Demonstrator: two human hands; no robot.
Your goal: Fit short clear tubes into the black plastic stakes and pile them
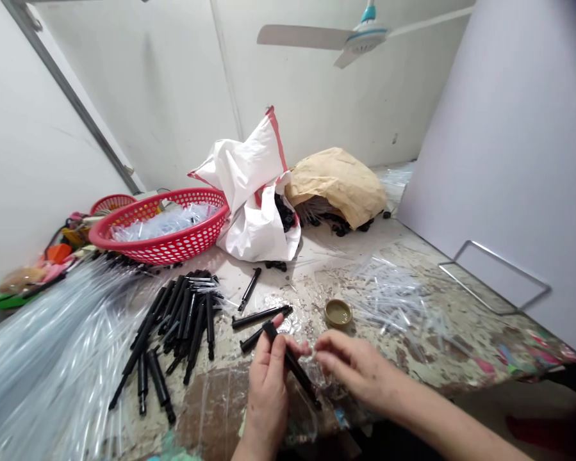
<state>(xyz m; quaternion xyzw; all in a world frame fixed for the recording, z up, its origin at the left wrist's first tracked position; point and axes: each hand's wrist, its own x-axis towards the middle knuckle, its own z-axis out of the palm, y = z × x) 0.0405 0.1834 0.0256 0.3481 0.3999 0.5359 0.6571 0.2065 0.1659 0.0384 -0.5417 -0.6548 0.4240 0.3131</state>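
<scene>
My left hand [267,394] is closed around a slim black plastic tube [295,368] with a narrower, knobbed lower end. The tube slants down to the right over the table's front edge. Just to its right hovers my right hand [357,365], thumb and fingers curled close together; whether something small is between them I cannot make out. Beyond my left hand lie two more black tubes [259,317]. A small round dish [338,313] with a shiny yellowish liquid stands behind my right hand. Thin clear plastic tubes [393,298] are scattered to the right of the dish.
A pile of black tubes [186,314] lies left, beside long clear plastic tubing [52,358]. Behind are a red basket [172,246] of clear pieces, a white sack [249,173] and a brown paper bag [340,179]. A white panel with a wire stand [499,278] borders the right.
</scene>
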